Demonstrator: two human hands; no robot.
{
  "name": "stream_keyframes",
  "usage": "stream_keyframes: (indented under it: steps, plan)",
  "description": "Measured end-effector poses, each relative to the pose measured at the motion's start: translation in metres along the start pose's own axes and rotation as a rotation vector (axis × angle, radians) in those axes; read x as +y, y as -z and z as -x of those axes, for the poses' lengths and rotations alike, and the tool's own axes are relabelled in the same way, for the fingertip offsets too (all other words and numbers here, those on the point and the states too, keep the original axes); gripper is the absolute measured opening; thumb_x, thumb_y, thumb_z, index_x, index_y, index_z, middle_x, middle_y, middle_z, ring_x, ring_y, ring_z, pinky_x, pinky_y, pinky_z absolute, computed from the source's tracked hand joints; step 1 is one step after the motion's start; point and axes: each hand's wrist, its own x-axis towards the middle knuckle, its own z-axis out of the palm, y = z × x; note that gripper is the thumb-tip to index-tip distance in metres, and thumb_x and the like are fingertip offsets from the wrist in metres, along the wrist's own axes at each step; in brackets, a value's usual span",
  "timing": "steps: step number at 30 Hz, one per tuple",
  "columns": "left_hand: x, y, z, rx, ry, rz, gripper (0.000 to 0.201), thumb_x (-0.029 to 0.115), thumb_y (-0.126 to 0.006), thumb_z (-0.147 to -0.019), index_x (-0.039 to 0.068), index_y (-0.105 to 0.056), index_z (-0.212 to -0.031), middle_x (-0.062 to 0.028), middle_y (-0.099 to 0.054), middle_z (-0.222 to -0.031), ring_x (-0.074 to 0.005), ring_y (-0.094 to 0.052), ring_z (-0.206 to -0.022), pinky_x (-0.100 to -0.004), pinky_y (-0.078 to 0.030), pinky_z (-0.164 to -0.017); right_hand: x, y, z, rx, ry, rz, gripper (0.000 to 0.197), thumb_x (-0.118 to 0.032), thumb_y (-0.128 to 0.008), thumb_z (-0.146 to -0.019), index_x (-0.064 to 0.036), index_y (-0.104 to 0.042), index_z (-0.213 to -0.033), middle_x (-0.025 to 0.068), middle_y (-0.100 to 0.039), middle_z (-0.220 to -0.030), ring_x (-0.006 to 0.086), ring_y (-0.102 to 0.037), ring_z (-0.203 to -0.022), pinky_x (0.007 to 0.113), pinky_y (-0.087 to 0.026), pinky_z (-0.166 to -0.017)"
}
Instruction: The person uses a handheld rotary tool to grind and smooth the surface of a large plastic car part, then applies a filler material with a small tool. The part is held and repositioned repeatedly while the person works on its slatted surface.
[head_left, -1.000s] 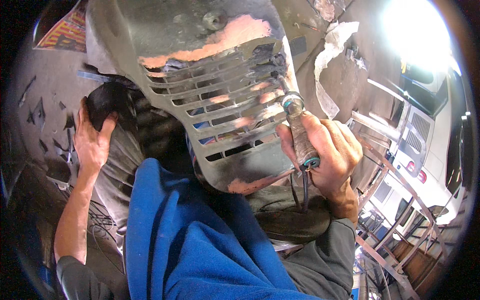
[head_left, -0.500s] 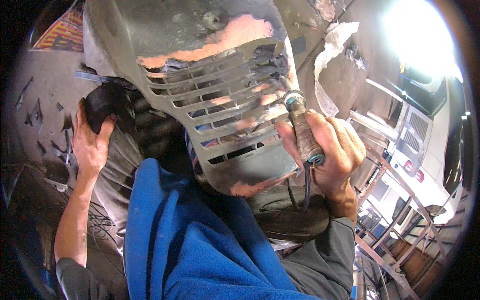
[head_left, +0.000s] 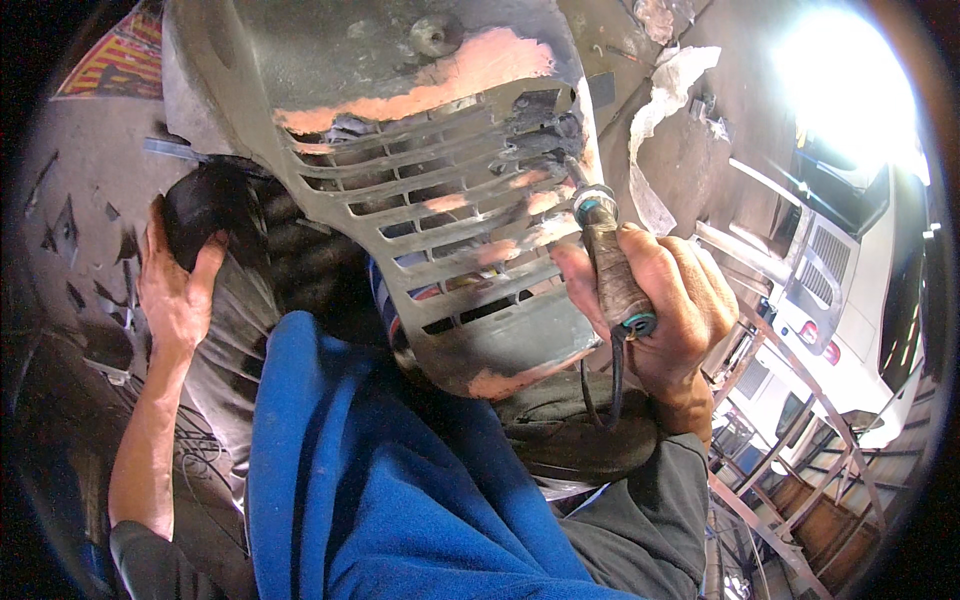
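My right hand (head_left: 680, 300) is wrapped round the taped handle of a soldering iron (head_left: 608, 265), with a black cord looping from its end. The iron's tip points up at the slats near the right side of a grey slotted plastic panel, which looks like a vehicle bumper (head_left: 400, 75). Dark, rough, melted-looking material surrounds the tip, and the exact contact point is hard to see. Salmon-coloured patches mark the panel. My left hand (head_left: 180, 285) lies over my left knee, thumb and fingers apart, holding nothing.
A blue cloth (head_left: 400, 480) covers my lap. Scraps and a crumpled pale strip (head_left: 655, 140) lie on the floor. To the right stand a rusty metal frame (head_left: 800, 380) and a white vehicle (head_left: 850, 310). A striped printed sheet (head_left: 120, 65) is at the upper left.
The soldering iron and my right hand have shifted very slightly right and down. My left hand stays on the knee, and the panel looks much the same.
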Motion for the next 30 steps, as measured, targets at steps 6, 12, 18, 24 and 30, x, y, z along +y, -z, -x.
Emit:
stream_keyframes:
  steps: [6, 12, 18, 24, 30]
  plan:
    - [0.002, 0.000, 0.000, 0.007, -0.003, -0.023, 0.086, 0.046, -0.066, -0.080, -0.007, -0.037, -0.141, -0.0312, -0.051, -0.130, -0.0441, -0.053, -0.118, -0.0439, -0.042, -0.101, 0.000, -0.003, -0.001, 0.023, 0.005, 0.007, 0.036, -0.025, -0.086, -0.068, -0.0039, -0.061, -0.082, 0.0043, -0.053, -0.058, 0.0195, -0.052, -0.048, 0.030, -0.040, -0.046]
    - [0.001, 0.001, -0.002, -0.021, -0.007, -0.011, 0.086, 0.046, -0.066, -0.079, -0.007, -0.037, -0.140, -0.0315, -0.050, -0.131, -0.0448, -0.052, -0.119, -0.0438, -0.041, -0.102, 0.003, -0.001, -0.002, 0.005, 0.005, -0.032, 0.038, -0.024, -0.088, -0.067, -0.0042, -0.061, -0.086, 0.0052, -0.053, -0.059, 0.0198, -0.053, -0.048, 0.030, -0.041, -0.046]
    - [0.000, 0.001, -0.002, -0.013, -0.012, -0.003, 0.086, 0.047, -0.066, -0.080, -0.007, -0.037, -0.140, -0.0317, -0.050, -0.130, -0.0451, -0.052, -0.118, -0.0443, -0.041, -0.102, 0.006, 0.002, 0.000, -0.050, -0.027, -0.029, 0.037, -0.022, -0.088, -0.066, -0.0033, -0.063, -0.084, 0.0067, -0.057, -0.061, 0.0207, -0.056, -0.052, 0.031, -0.044, -0.048]
    - [-0.002, 0.001, -0.001, -0.008, -0.021, -0.024, 0.084, 0.046, -0.066, -0.080, -0.006, -0.037, -0.140, -0.0313, -0.050, -0.132, -0.0449, -0.052, -0.119, -0.0441, -0.041, -0.102, -0.002, 0.003, 0.001, -0.075, -0.077, -0.005, 0.036, -0.021, -0.090, -0.063, -0.0016, -0.066, -0.080, 0.0089, -0.064, -0.067, 0.0217, -0.063, -0.057, 0.031, -0.047, -0.053]
    - [0.000, 0.001, -0.001, 0.001, -0.026, -0.021, 0.083, 0.045, -0.066, -0.081, -0.006, -0.038, -0.140, -0.0314, -0.050, -0.131, -0.0452, -0.052, -0.119, -0.0440, -0.041, -0.102, 0.002, -0.004, 0.002, -0.096, -0.073, -0.010, 0.037, -0.022, -0.091, -0.062, -0.0015, -0.066, -0.081, 0.0095, -0.064, -0.067, 0.0220, -0.063, -0.057, 0.031, -0.047, -0.053]
